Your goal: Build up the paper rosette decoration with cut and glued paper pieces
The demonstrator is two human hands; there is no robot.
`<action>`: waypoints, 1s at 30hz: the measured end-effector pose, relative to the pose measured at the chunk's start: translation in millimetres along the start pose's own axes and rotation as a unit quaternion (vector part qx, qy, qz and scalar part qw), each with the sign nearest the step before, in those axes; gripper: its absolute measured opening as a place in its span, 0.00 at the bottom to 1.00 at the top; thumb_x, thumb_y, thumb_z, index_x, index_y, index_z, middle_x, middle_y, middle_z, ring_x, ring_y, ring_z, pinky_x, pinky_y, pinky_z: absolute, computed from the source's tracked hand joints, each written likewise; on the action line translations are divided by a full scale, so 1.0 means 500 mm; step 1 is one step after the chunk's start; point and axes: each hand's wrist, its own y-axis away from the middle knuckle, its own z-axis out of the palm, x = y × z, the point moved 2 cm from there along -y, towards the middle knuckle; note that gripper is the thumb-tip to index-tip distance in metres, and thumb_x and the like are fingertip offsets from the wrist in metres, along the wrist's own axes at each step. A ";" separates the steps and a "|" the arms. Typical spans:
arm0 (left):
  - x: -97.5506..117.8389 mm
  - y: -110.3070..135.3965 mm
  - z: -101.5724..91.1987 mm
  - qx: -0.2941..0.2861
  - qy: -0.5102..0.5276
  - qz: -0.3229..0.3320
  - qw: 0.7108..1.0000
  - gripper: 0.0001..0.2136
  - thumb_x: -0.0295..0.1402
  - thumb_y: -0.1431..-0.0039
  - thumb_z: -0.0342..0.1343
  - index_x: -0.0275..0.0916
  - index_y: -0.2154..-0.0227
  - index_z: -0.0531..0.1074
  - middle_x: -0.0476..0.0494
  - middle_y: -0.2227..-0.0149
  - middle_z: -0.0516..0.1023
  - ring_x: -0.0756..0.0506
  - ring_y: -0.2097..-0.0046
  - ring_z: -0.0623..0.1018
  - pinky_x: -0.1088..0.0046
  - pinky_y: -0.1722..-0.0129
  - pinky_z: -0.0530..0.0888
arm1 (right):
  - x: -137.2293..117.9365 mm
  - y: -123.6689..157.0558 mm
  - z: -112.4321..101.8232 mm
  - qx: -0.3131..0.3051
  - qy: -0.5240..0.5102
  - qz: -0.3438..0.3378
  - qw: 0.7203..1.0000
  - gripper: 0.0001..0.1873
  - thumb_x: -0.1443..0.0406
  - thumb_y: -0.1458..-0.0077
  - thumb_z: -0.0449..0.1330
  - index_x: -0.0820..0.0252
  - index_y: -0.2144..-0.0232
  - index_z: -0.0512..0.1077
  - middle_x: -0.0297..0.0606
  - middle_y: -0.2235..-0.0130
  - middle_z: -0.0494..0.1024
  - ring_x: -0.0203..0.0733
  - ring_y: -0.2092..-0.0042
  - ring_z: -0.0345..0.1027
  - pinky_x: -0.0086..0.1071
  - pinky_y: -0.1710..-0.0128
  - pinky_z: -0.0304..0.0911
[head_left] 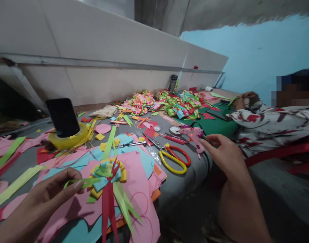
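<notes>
Head view: the left hand pinches a green strip at the rosette, just right of those fingertips, probably to steady it. The right hand curls by the glue gun; whether it grips, I cannot tell. Scissors lie between both hands, seemingly for easy reach. Grey cloth lies beneath; beyond the right fingers, a co-worker's sleeve and a blue wall.

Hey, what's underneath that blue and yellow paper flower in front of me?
Beneath the paper flower lies a pink sheet, with blue paper and orange paper showing past its edges. Whatever the flower and pink sheet directly cover can't be seen.
</notes>
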 end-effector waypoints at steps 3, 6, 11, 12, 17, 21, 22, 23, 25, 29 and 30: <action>0.024 0.001 0.004 -0.043 0.011 0.016 0.999 0.10 0.41 0.52 0.62 0.41 0.75 0.70 0.56 0.75 0.72 0.50 0.68 0.71 0.76 0.67 0.68 | -0.093 0.033 -0.007 -0.041 -0.153 -0.096 0.983 0.20 0.49 0.48 0.57 0.59 0.68 0.74 0.41 0.68 0.77 0.45 0.69 0.69 0.35 0.72 0.61; 0.048 -0.004 0.008 -0.122 0.053 0.043 0.990 0.09 0.40 0.46 0.59 0.40 0.73 0.70 0.54 0.74 0.72 0.50 0.69 0.71 0.76 0.66 0.68 | -0.213 0.072 0.010 -0.171 -0.277 -0.224 0.919 0.16 0.52 0.45 0.58 0.58 0.66 0.73 0.39 0.66 0.77 0.42 0.66 0.69 0.32 0.69 0.62; 0.070 -0.011 0.019 -0.151 0.088 0.053 0.983 0.06 0.36 0.43 0.57 0.39 0.71 0.69 0.52 0.73 0.71 0.51 0.68 0.71 0.75 0.65 0.68 | -0.383 0.122 0.065 -0.403 -0.352 -0.318 0.783 0.12 0.57 0.42 0.55 0.60 0.64 0.72 0.38 0.62 0.76 0.38 0.62 0.69 0.31 0.63 0.64; 0.072 -0.011 0.022 -0.146 0.091 0.057 0.983 0.06 0.35 0.43 0.57 0.39 0.72 0.68 0.52 0.73 0.70 0.51 0.68 0.70 0.75 0.65 0.68 | -0.404 0.127 0.079 -0.440 -0.363 -0.320 0.757 0.11 0.58 0.43 0.56 0.61 0.64 0.71 0.37 0.63 0.76 0.37 0.63 0.68 0.31 0.63 0.64; 0.064 -0.014 0.028 -0.125 0.100 0.081 0.984 0.07 0.36 0.44 0.57 0.38 0.72 0.69 0.51 0.73 0.70 0.50 0.69 0.71 0.74 0.66 0.69 | -0.447 0.140 0.133 -0.515 -0.382 -0.275 0.716 0.02 0.68 0.50 0.58 0.62 0.72 0.67 0.31 0.73 0.70 0.32 0.71 0.62 0.27 0.71 0.59; 0.043 -0.028 0.027 -0.148 0.092 0.078 0.982 0.09 0.39 0.44 0.57 0.38 0.73 0.68 0.52 0.74 0.70 0.50 0.71 0.71 0.74 0.68 0.69 | -0.453 0.152 0.161 -0.529 -0.386 -0.243 0.716 0.03 0.71 0.55 0.58 0.62 0.73 0.66 0.30 0.74 0.69 0.32 0.72 0.62 0.27 0.72 0.58; 0.038 -0.032 0.027 -0.152 0.087 0.075 0.982 0.10 0.39 0.45 0.57 0.38 0.73 0.68 0.52 0.74 0.70 0.50 0.71 0.71 0.74 0.69 0.68 | -0.455 0.156 0.168 -0.529 -0.385 -0.240 0.717 0.04 0.72 0.56 0.58 0.62 0.74 0.66 0.29 0.74 0.69 0.32 0.72 0.62 0.26 0.72 0.58; 0.034 -0.036 0.026 -0.152 0.084 0.070 0.982 0.10 0.39 0.45 0.57 0.38 0.74 0.67 0.52 0.75 0.70 0.51 0.72 0.71 0.75 0.70 0.68 | -0.456 0.159 0.174 -0.529 -0.383 -0.240 0.718 0.04 0.72 0.56 0.57 0.62 0.74 0.66 0.29 0.75 0.69 0.31 0.72 0.62 0.26 0.72 0.57; 0.027 -0.043 0.024 -0.150 0.078 0.050 0.984 0.10 0.40 0.45 0.57 0.38 0.73 0.68 0.53 0.76 0.70 0.52 0.74 0.71 0.76 0.73 0.68 | -0.457 0.164 0.184 -0.532 -0.373 -0.249 0.718 0.04 0.73 0.56 0.56 0.62 0.74 0.65 0.29 0.75 0.69 0.31 0.73 0.61 0.25 0.73 0.57; 0.017 -0.048 0.026 -0.163 0.069 0.008 0.984 0.10 0.39 0.45 0.57 0.38 0.74 0.68 0.54 0.80 0.70 0.53 0.78 0.69 0.79 0.78 0.65 | -0.450 0.159 0.191 -0.470 -0.316 -0.311 0.763 0.04 0.70 0.53 0.56 0.61 0.71 0.68 0.31 0.71 0.71 0.32 0.72 0.61 0.26 0.73 0.56; 0.016 -0.047 0.028 -0.165 0.067 -0.001 0.984 0.10 0.39 0.45 0.57 0.38 0.75 0.68 0.54 0.81 0.70 0.54 0.80 0.69 0.79 0.79 0.64 | -0.447 0.155 0.190 -0.435 -0.304 -0.334 0.779 0.05 0.70 0.53 0.56 0.61 0.70 0.70 0.32 0.69 0.71 0.32 0.71 0.60 0.27 0.71 0.56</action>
